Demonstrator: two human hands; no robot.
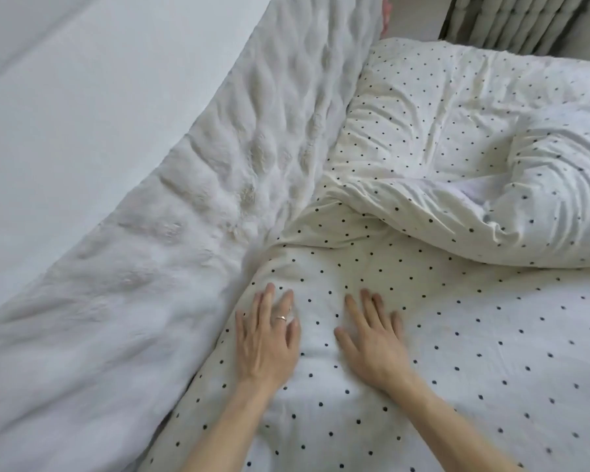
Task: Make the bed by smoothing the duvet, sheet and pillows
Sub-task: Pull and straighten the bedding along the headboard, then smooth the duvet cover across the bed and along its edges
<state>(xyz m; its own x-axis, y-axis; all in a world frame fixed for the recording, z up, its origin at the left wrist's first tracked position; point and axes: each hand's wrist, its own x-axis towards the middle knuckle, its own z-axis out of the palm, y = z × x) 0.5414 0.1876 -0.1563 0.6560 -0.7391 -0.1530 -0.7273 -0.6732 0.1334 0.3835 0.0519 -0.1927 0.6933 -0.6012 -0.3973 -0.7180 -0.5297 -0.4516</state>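
**2 hands pressed flat on a polka-dot duvet**

A person's left hand (266,338) and right hand (372,335) lie palm-down, side by side but apart, on a white duvet (491,352) printed with small dark dots, seen from the head camera looking down over both bare forearms. Neither grip is closed on anything: the fingers of both hands are spread and laid flat against the fabric, with no cloth pinched between them. A ring (281,317) shows on a finger of the left hand. Both hands appear slightly blurred.

The duvet covers the lower right of the bed and lies fairly smooth under and around the hands. Farther up, toward the upper right, the same dotted duvet is bunched into a thick rumpled fold (491,206), creased and rolled over on itself, resting on top of the flatter part. A shallow ridge in the fabric runs just beyond the fingertips.

Along the left edge of the duvet, touching it, lies a white fluffy blanket (218,165) with a wavy raised texture, stretching diagonally from the bottom left to the top centre. Past the blanket, a plain pale wall (65,80) fills the upper left. A ribbed grey headboard (511,18) stands at the top right, behind the bunched duvet.
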